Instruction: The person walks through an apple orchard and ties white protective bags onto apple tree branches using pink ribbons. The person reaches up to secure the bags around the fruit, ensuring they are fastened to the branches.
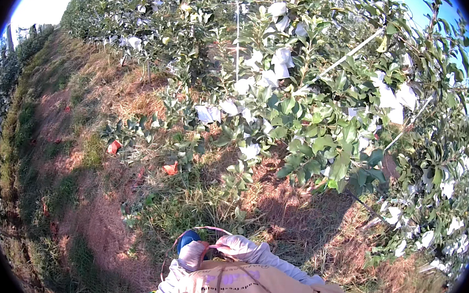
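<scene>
Both hands are close together in front of my body, at the lower middle. My left hand [203, 249] is partly hidden by its sleeve, beside a round blue thing [189, 239] that I cannot identify. My right hand [221, 248] reaches in from the right sleeve, with its fingers toward the left one. A thin pinkish strip [211, 228] loops above both hands and down the left side; a part of it runs between them. Which hand grips it is too small to tell. Below them lies the tan printed cloth [228, 282] over my front.
Leafy fruit trees with white bags [282, 61] on their branches stand ahead and at the right. Pale slanting poles [351, 52] cross the foliage. Orange-red bags [170, 168] lie low among grass and leaves. A grassy lane [54, 132] runs up the left side.
</scene>
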Demonstrator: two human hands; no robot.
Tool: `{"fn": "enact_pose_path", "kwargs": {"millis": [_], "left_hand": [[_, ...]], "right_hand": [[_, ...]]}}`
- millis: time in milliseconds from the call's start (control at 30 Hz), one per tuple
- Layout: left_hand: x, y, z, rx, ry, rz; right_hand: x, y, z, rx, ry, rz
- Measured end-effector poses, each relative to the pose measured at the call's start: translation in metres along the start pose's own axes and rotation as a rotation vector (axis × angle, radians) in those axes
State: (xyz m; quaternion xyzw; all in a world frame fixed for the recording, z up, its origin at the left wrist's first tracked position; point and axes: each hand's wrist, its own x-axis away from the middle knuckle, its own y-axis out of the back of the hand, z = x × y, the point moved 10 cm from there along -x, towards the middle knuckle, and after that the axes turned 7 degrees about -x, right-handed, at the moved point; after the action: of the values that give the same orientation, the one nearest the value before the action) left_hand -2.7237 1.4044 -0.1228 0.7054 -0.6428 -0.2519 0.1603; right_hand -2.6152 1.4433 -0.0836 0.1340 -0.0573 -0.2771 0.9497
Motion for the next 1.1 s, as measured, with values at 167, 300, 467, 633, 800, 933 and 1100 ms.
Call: {"fn": "enact_pose_path", "kwargs": {"millis": [167, 300, 467, 633, 800, 933, 1100], "left_hand": [[-0.089, 0.004, 0.023, 0.191, 0.060, 0.125], [-0.171, 0.012, 0.050, 0.111, -0.008, 0.269], [-0.275, 0.060, 0.050, -0.246, -0.318, 0.350], [-0.364, 0.136, 0.031, -0.231, -0.364, 0.477], [-0.420, 0.133, 0.081, -0.288, -0.422, 0.493], [-0.448, 0.113, 0.097, -0.212, -0.404, 0.583], [-0.468, 0.102, 0.111, -0.128, -0.313, 0.654]], "right_hand": [[-0.039, 0.043, -0.036, -0.254, -0.251, -0.115], [-0.101, 0.106, -0.014, 0.168, -0.015, -0.340], [-0.200, 0.150, -0.030, 0.223, 0.051, -0.378], [-0.303, 0.189, -0.013, 0.320, 0.091, -0.388], [-0.346, 0.209, -0.025, 0.334, -0.041, -0.417], [-0.345, 0.218, -0.045, 0.191, -0.194, -0.431], [-0.356, 0.249, -0.048, 0.180, -0.210, -0.529]]}}
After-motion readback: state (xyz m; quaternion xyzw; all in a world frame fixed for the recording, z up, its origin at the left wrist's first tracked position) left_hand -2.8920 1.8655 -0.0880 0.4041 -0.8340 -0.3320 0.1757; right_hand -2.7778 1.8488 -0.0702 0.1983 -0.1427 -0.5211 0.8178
